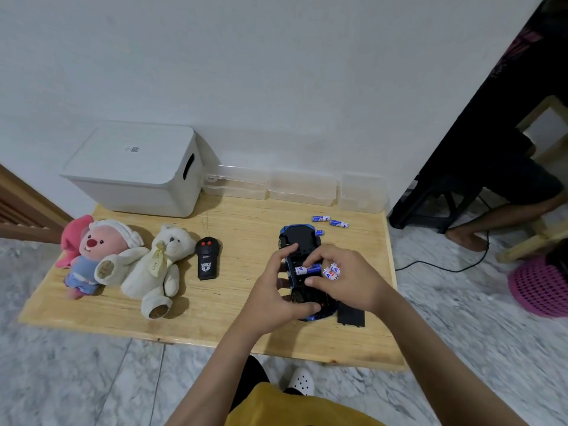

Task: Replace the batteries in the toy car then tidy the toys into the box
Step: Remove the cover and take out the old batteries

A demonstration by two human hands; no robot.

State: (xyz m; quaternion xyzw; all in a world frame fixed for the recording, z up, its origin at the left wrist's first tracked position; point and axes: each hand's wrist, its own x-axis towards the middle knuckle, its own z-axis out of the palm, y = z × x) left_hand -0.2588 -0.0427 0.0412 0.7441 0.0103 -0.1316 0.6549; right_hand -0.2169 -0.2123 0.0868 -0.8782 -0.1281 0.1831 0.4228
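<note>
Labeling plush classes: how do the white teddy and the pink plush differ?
The white teddy is cream all over with a yellow ribbon at its neck; the pink plush has a pink face, white cap and blue outfit. The teddy lies nearer the black remote; the pink plush lies at the table's left edge. Both lie on their backs, touching.
</note>
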